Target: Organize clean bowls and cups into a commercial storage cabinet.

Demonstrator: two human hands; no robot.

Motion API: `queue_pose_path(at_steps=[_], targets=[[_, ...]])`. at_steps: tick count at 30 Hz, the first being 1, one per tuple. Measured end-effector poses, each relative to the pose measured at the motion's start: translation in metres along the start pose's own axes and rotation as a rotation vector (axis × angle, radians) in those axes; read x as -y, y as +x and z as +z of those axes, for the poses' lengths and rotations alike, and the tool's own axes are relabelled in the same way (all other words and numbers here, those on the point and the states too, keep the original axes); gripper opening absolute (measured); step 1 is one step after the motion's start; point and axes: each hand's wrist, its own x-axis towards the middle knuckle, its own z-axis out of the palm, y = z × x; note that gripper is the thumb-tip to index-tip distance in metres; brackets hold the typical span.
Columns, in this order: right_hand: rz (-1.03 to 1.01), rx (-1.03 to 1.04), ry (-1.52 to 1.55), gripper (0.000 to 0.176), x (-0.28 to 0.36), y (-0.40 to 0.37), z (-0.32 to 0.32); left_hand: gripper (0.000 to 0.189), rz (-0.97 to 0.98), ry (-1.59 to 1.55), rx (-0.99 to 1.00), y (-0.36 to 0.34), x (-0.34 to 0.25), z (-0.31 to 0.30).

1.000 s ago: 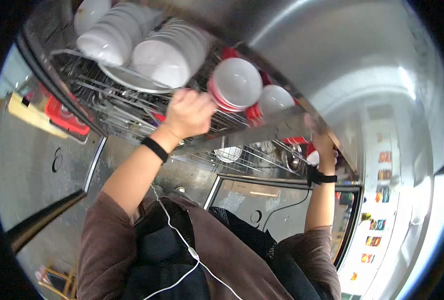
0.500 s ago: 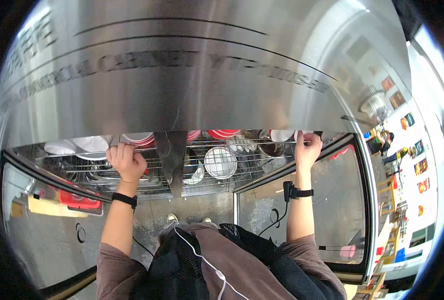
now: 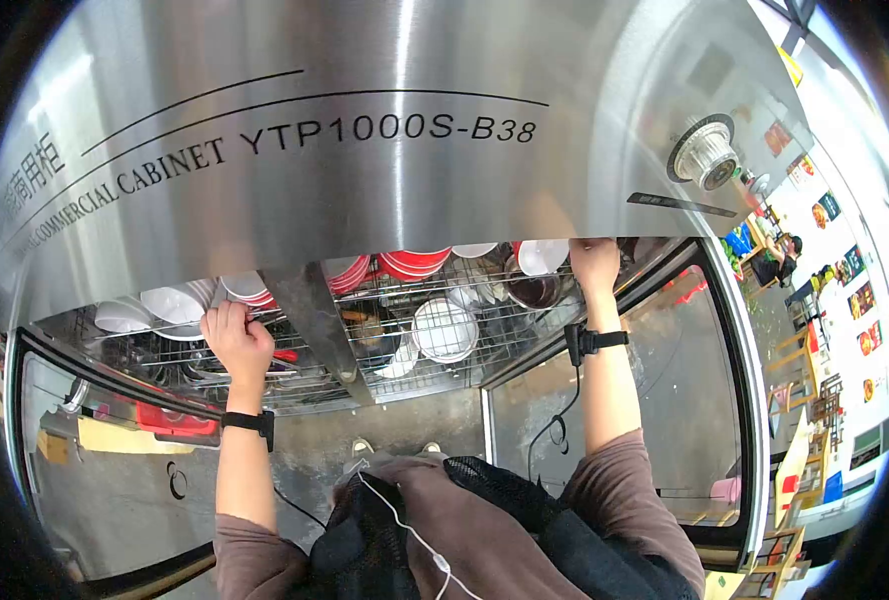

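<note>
A steel cabinet [image 3: 365,180] fills the upper view, its two glass doors swung open. Inside are wire racks [image 3: 395,295] bearing red bowls [image 3: 414,263], white bowls [image 3: 180,302] and a stack of round white dishes [image 3: 446,330]. My left hand [image 3: 237,338] has its fingers curled at the front edge of the rack, beside the white bowls; whether it grips the wire is unclear. My right hand [image 3: 596,264] reaches in at the right end of the rack, near a white bowl [image 3: 543,257]. Its fingertips are hidden under the cabinet's upper panel.
The left glass door [image 3: 105,500] and right glass door [image 3: 655,400] flank my body. A steel post [image 3: 317,325] stands at the cabinet's middle. Beyond the right door are wooden chairs [image 3: 790,360] and a seated person [image 3: 777,262].
The view has shifted, and the panel lettering is now sharp. My right hand has gone deeper beneath the panel, hiding its fingers. My left hand stays at the rack edge.
</note>
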Motion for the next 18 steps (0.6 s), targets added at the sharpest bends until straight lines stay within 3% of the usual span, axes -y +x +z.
queue_pose_path(at_steps=[3,8,12,16,18], targets=[[0.116,-0.023,0.116,0.027,0.013,-0.007,-0.015,0.016,0.001,-0.014,0.002,0.002,-0.002,-0.003],[0.041,-0.152,0.161,0.025,0.016,-0.019,-0.025,0.018,0.001,-0.053,-0.013,-0.003,0.004,0.002],[-0.216,-0.217,0.118,0.013,0.044,-0.037,-0.048,0.018,0.013,-0.077,-0.028,-0.002,0.004,0.001],[-0.646,-0.212,0.131,0.019,0.102,-0.050,-0.062,0.019,-0.007,-0.094,0.015,-0.006,0.011,0.001],[-0.710,-0.159,0.131,0.017,0.125,-0.056,-0.054,0.021,-0.009,-0.113,0.015,-0.009,0.015,0.002]])
